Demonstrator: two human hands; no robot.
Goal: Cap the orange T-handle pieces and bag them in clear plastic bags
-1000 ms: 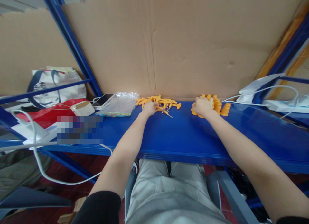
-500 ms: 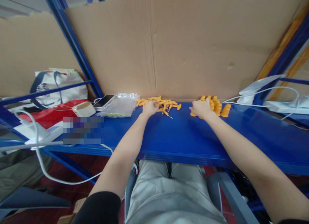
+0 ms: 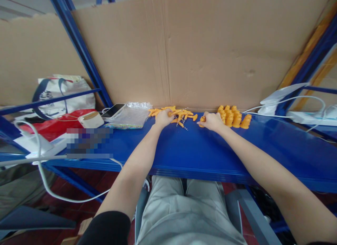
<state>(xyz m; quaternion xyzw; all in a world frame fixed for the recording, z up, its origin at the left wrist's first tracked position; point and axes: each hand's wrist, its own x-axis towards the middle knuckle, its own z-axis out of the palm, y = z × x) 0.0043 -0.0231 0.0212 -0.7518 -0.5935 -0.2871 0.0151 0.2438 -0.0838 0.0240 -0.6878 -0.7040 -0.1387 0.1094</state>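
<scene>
My left hand (image 3: 163,118) is at a loose pile of orange plastic pieces (image 3: 181,113); its fingers are closed around one of them, mostly hidden by the hand. Thin metal spirals (image 3: 185,124), like corkscrew worms, stick out of the pile. My right hand (image 3: 213,122) has its thumb and fingers closed on a small orange figure-like body (image 3: 202,121) at the tabletop, to the right of the pile. Just right of that hand, several similar orange bodies (image 3: 229,117) stand upright in close rows, with one more orange body (image 3: 246,121) at the right end.
A blue metal table (image 3: 189,146) runs beneath both hands, with a cardboard panel (image 3: 205,55) behind it. Left of the pile lie a clear plastic bag (image 3: 129,116) and a white phone (image 3: 113,111). White cables (image 3: 281,99) run at the right.
My right hand has moved left, away from the rows of orange bodies, with one body in its fingers. My left hand has stayed at the pile.
</scene>
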